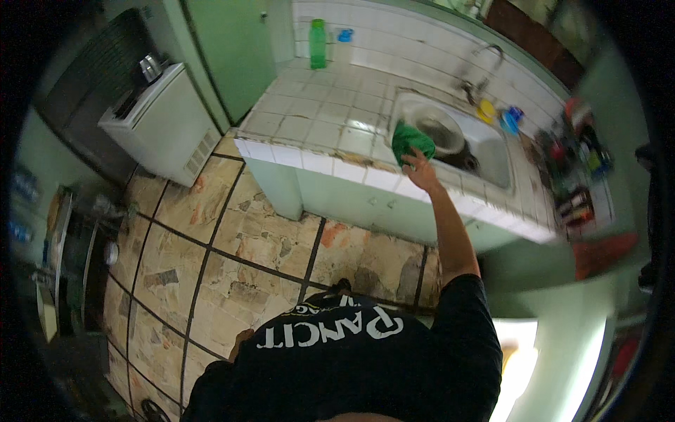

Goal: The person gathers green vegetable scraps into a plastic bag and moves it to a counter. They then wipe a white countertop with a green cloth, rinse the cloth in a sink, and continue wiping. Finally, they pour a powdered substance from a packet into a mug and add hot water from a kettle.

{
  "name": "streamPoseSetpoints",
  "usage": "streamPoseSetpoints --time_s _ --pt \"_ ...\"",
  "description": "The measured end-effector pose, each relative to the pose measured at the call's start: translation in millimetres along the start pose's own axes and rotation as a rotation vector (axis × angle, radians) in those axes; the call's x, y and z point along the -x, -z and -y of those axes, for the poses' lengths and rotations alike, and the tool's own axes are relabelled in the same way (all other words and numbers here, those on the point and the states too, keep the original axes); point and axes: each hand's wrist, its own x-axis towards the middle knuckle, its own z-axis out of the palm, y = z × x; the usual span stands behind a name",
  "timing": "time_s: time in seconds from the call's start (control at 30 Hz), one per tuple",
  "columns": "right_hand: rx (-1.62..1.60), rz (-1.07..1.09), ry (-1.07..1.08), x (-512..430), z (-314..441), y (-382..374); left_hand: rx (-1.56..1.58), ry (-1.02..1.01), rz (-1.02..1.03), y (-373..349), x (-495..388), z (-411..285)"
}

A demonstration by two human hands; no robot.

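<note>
My right hand (420, 170) reaches out over the front edge of the sink, its fingers on a bunched green cloth (413, 141). The cloth hangs at the left front corner of the white sink basin (495, 171). Just behind it, inside the basin, sits a round, light-coloured bowl or basin (435, 126). A dark pan or pot (464, 160), partly covered, lies under that bowl. Only a small piece of my left arm shows beside my black shirt; my left hand is out of view.
A faucet (472, 89) rises behind the sink, near yellow (486, 112) and blue (509, 122) items. A green bottle (317, 45) and a blue-capped bottle (344, 46) stand on the tiled counter (295, 108). Blurred kitchen items crowd its right end. A white chest-like appliance (169, 121) stands left.
</note>
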Motion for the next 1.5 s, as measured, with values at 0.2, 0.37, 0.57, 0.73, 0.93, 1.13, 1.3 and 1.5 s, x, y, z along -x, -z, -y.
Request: streamPoseSetpoints --time_s 0.2,0.37,0.57,0.73,0.93,1.13,1.3,1.5 --pt "0.169 0.166 -0.016 -154.4 94.1 -161.3 1.338 0.282 -0.162 12.1 -11.1 -66.0" --pt "-0.224 0.361 0.461 -234.7 238.1 -260.8 0.873 0.150 -0.192 66.3 -44.5 -103.5" --pt "0.037 0.307 0.486 -338.5 274.9 -289.8 1.103 0.208 -0.124 206.0 -171.0 -119.8" --pt "0.250 0.039 0.005 -352.7 135.0 -240.3 1.423 0.190 -0.005 327.5 -245.1 -99.0" --pt "0.389 -0.160 -0.366 -241.1 -55.1 -133.6 1.295 0.341 -0.034 387.9 -315.8 -59.9" --pt "0.087 -0.490 0.044 -319.7 -3.4 -142.2 1.233 0.124 0.143 362.3 -343.3 -37.1" --pt "-0.165 0.253 0.823 -350.1 210.1 -258.0 1.443 0.306 0.148 374.2 -326.1 -29.4" --pt "0.199 0.198 0.549 -534.3 215.1 -290.7 1.366 0.465 -0.069 382.6 -284.6 -27.6"
